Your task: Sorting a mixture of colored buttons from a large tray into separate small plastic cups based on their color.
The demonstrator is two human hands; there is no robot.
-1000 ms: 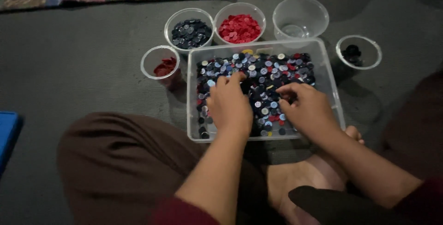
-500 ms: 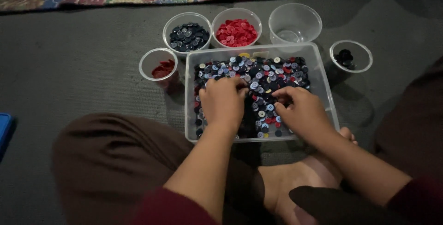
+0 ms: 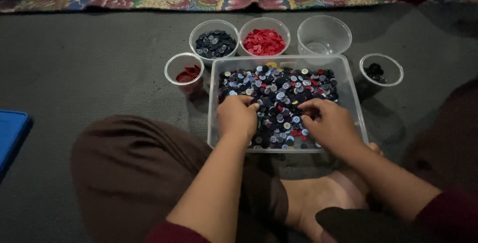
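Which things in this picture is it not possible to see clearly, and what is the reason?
All in the head view:
- Fingertips of the left hand and right hand: curled into the buttons, so any button pinched is hidden.
- Buttons under both hands: covered.
- Blue object: cut off by the left edge.
- Contents of the small right cup: dark and too small.
- Clear cup: whether anything lies inside is unclear.

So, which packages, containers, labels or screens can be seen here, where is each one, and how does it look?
No labels, signs or screens show; only containers.
Clear rectangular tub: centre, mixed buttons; left hand and right hand inside.
Round clear cup: behind tub, dark buttons.
Round clear cup: beside it, red buttons.
Round clear cup: back right, looks empty.
Small clear cup: left of tub, dark red pieces.
Small clear cup: right of tub, black pieces.
Blue flat thing: far left edge.
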